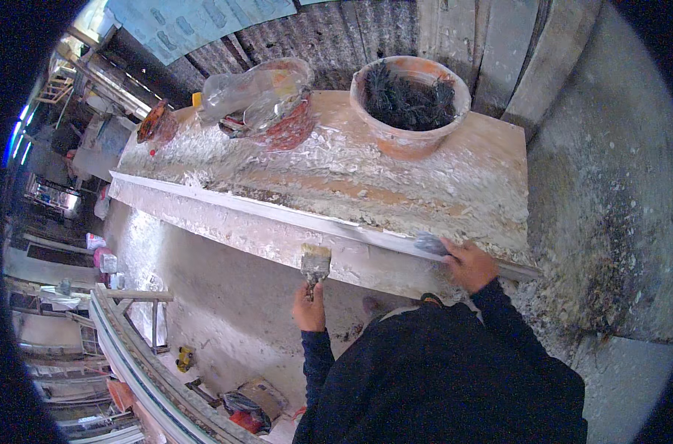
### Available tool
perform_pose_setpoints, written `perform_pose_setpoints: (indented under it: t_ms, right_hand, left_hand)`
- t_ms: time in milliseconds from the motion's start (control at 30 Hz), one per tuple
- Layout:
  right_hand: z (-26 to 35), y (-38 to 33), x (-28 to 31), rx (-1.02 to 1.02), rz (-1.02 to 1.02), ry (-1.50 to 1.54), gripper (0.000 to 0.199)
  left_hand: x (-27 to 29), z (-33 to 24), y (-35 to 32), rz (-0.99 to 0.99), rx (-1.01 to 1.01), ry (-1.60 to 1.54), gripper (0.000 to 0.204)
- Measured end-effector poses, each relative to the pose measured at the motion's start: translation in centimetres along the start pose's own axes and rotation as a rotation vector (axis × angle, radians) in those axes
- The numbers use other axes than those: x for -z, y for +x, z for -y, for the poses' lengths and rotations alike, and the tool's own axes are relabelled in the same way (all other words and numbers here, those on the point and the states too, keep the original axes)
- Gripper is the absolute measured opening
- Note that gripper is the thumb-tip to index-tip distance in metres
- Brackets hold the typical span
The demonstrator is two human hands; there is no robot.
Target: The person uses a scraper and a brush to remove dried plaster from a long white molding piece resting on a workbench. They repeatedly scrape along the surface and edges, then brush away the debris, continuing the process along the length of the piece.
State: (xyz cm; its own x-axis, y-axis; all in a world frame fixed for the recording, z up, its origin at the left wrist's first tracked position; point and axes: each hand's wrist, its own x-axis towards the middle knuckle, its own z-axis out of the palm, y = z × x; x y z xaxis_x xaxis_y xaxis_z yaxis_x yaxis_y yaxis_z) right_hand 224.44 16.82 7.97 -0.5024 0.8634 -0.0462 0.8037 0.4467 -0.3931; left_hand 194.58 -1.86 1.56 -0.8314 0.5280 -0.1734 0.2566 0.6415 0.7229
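Observation:
My left hand (309, 306) is closed around the handle of a wide flat paintbrush (316, 259), its pale bristles pointing up in front of the bench edge. Along that front edge runs a long white moulding strip (270, 210). My right hand (469, 265) grips a small grey, flat piece (429, 243) and presses it to the strip near its right end. Blur hides whether this piece is a scraper blade or a pad. White plaster residue coats the bench top (336, 159) behind the strip.
Far back on the bench stand a tub of dark fibrous clumps (410, 103), a reddish basin (288, 129) with a clear plastic bottle (240, 95), and a small rusty-orange container (156, 123). Stacked long mouldings (140, 370) lie at lower left. A stained wall (610, 192) rises at right.

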Motion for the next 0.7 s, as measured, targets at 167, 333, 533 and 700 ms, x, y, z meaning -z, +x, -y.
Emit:
perform_pose_setpoints:
  t_ms: [167,333,533,700]
  right_hand:
    - [-3.5,-3.4,1.2,-0.018,-0.114,-0.14,0.039]
    - [-0.2,-2.9,0.6,-0.09,-0.042,-0.186,0.039]
    - [0.8,-2.0,-1.6,-0.105,-0.14,-0.048,0.04]
    - [0.6,-3.5,0.7,-0.241,0.005,-0.093,0.041]
  left_hand:
    - [-0.4,2.9,2.8,0.024,-0.052,-0.148,0.038]
    - [-0.3,-0.7,3.1,0.088,-0.123,-0.385,0.037]
    - [-0.2,-1.2,2.9,0.185,-0.166,-0.359,0.039]
    - [-0.3,-0.9,2.7,0.252,-0.11,-0.481,0.043]
